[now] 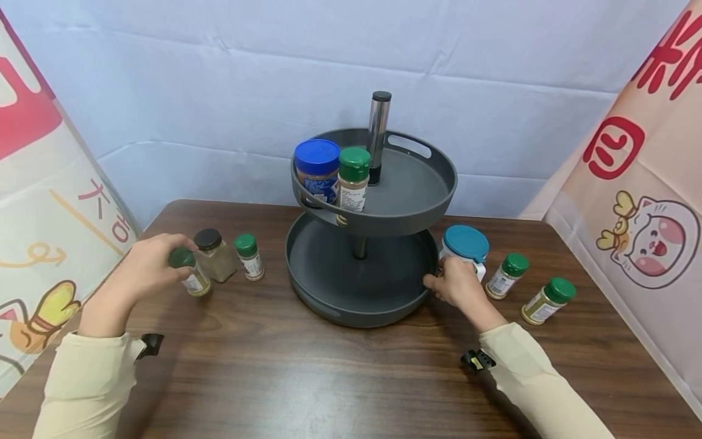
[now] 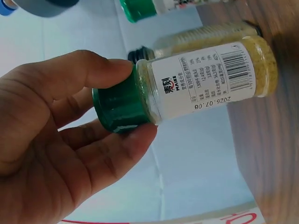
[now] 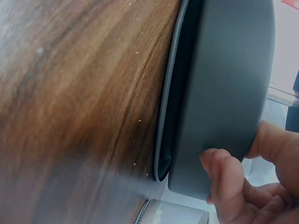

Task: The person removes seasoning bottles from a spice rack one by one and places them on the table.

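My left hand (image 1: 144,263) pinches a spice bottle (image 2: 201,81) by its green cap, thumb on one side and fingers on the other. Yellowish powder fills the bottle, and its white label carries a barcode. Close beside it stand a square glass jar (image 1: 217,261) with a black lid and another green-capped bottle (image 1: 251,262). At the other side, my right hand (image 1: 459,283) grips the rim of the lower tray (image 3: 229,79) of a dark grey two-tier rack, fingers outside and thumb at the top edge. The upper tray (image 1: 408,225) holds a blue-lidded jar (image 1: 318,171) and a green-capped bottle (image 1: 353,183).
Behind my right hand stands a container with a blue lid (image 1: 466,242). Two green-capped bottles, one nearer the rack (image 1: 501,281) and one farther right (image 1: 543,308), stand on the wooden table (image 1: 307,378). A metal post (image 1: 378,131) rises from the rack's middle.
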{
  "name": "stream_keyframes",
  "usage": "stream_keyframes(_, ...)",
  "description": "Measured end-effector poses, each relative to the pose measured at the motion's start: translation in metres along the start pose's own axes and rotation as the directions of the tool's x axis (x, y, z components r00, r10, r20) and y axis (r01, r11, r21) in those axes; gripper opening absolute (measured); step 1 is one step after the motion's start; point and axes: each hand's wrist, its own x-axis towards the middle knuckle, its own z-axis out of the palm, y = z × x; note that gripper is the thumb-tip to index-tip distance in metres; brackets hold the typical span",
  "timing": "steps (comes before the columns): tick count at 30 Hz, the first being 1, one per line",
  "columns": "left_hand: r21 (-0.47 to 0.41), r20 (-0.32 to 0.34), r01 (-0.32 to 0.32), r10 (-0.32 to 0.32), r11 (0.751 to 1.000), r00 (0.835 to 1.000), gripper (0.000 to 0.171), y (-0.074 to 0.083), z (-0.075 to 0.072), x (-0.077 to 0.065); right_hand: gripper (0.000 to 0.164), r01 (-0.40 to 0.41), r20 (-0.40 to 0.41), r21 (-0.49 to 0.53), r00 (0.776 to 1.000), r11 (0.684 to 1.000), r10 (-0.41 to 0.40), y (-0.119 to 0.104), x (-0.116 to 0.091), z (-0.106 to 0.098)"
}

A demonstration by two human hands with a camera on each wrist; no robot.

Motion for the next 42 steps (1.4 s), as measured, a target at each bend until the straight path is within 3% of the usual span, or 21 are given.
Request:
stream_keyframes(13,-0.045,-0.088,0.08,-0.084,0.996,0.993,0.034,-0.026,0.002,0.005,0.019,0.003,0.001,0.014,1.0,1.0,-0.003,0.001,-0.002,0.0)
stream_keyframes(19,-0.072,-0.052,0.132,-0.136,0.989,0.989,0.036,-0.033,0.004,0.008,0.018,0.012,-0.01,0.012,1.0,1.0,-0.012,0.0,-0.002,0.0)
stream_keyframes(28,-0.055,-0.048,0.164,-0.166,0.985,0.985,0.038,-0.043,0.011,0.009,0.019,0.009,-0.006,0.014,1.0,1.0,-0.009,-0.001,-0.001,0.0)
stream_keyframes(42,-0.057,-0.028,0.138,-0.139,0.989,0.99,0.038,-0.046,0.018,0.014,0.019,0.013,-0.007,0.009,1.0,1.0,-0.013,0.0,-0.001,0.001)
